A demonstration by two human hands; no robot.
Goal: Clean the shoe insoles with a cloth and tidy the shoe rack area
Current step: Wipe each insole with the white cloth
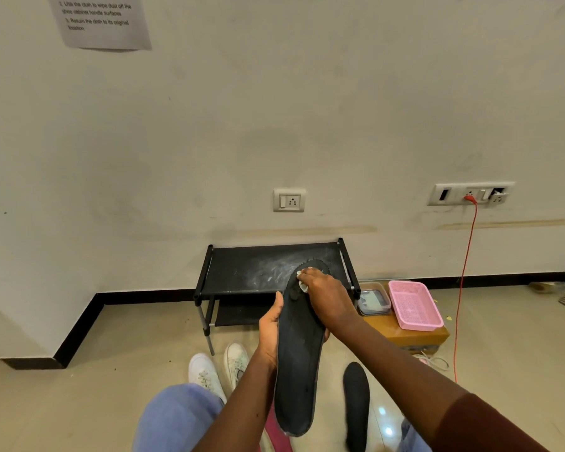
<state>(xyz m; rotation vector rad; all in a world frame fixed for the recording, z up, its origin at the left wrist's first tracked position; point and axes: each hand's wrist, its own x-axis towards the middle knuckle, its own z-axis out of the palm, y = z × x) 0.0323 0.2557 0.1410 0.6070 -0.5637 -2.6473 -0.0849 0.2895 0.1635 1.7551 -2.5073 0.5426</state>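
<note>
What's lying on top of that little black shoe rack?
Only whitish dust smears show on the shoe rack's top shelf. Its right part is hidden behind the raised insole and the right hand pressing a pale cloth on it.

Matt black insole (299, 353), glossy floor tiles (118, 380), plastic basket (415, 305).

1. We face a pale, scuffed wall (307, 109) with a printed paper sheet (101, 22) stuck at upper left.
2. We see a single socket (289, 200) above the black shoe rack (242, 265), and a wider switch panel (470, 194) further right, a red cable (464, 272) hanging from it.
3. Black skirting (79, 321) meets the glossy beige floor (111, 370), which reflects bright spots of light.
</note>
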